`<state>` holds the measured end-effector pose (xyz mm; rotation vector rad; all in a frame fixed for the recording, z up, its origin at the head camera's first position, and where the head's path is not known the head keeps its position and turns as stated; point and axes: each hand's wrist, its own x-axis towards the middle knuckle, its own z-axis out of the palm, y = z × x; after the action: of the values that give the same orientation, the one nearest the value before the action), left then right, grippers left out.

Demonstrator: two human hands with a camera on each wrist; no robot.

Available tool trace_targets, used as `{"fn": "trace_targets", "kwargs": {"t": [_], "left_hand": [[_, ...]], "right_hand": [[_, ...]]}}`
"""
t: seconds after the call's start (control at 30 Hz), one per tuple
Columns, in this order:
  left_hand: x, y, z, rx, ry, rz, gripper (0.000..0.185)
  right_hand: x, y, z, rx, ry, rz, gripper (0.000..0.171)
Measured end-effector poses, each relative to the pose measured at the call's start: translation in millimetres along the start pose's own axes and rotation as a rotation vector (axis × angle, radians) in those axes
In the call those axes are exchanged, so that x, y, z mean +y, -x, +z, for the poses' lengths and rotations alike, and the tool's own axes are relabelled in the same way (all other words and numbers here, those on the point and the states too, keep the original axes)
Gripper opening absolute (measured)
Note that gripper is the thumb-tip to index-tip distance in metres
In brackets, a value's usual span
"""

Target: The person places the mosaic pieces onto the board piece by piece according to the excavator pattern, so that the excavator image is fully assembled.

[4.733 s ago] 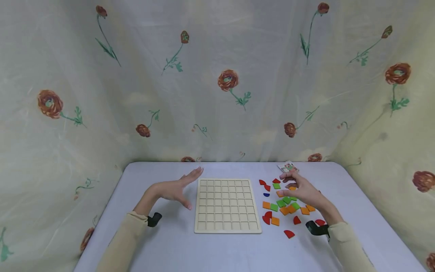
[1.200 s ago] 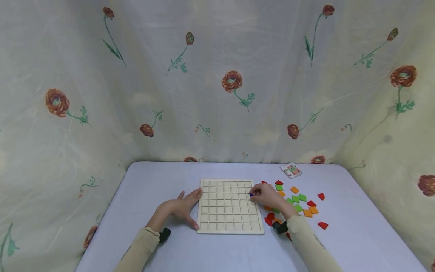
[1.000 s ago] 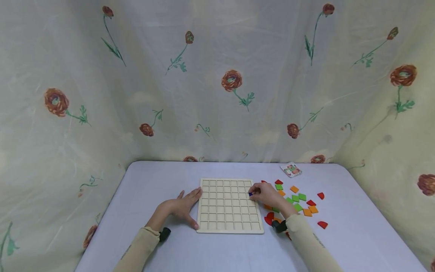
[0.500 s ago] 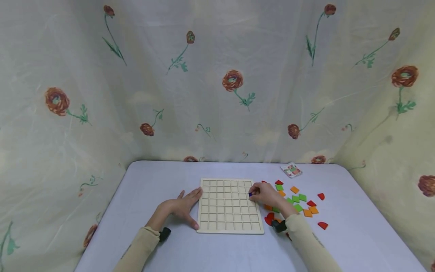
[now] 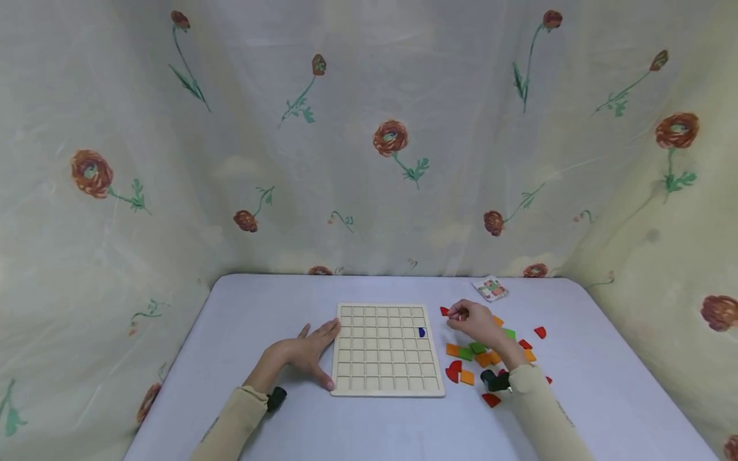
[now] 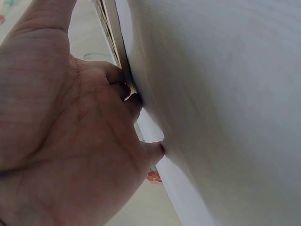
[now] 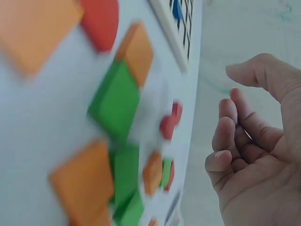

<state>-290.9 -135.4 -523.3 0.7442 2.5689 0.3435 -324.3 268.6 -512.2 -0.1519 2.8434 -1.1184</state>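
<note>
My left hand [image 5: 303, 351] lies flat, fingers straight, against the left edge of the grid board [image 5: 385, 349]. My right hand [image 5: 476, 322], right of the board, hovers loosely curled over the red tiles [image 5: 448, 312], holding nothing. The blue tile [image 5: 421, 332] sits in a cell near the board's right edge. The tiles look light, stiff and smooth; I'd pinch them by the edges.

One square wooden grid board [image 5: 386, 349] lies on the surface. One blue half-round tile [image 5: 421, 332] sits in a cell of it. One small printed pattern card [image 5: 491, 288] lies at the far edge. Loose red, orange and green flat tiles [image 5: 468, 363] are scattered right of the board; partly hidden, exact count undeterminable.
</note>
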Motion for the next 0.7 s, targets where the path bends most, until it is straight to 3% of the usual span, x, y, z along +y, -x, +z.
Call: {"fn": "trace_targets", "kwargs": {"t": [0.2, 0.43, 0.7], "left_hand": [[-2.5, 1.9, 2.0, 0.001, 0.008, -0.002, 0.129], [-3.3, 3.1, 2.3, 0.009, 0.003, 0.010, 0.128], [-1.4, 0.9, -0.3, 0.009, -0.001, 0.019, 0.129]], "right_hand": [[23, 7, -16, -0.001, 0.005, 0.097, 0.028], [42, 8, -19, -0.027, 0.052, 0.163, 0.040], [53, 6, -22, -0.055, 0.115, 0.144, 0.038]]}}
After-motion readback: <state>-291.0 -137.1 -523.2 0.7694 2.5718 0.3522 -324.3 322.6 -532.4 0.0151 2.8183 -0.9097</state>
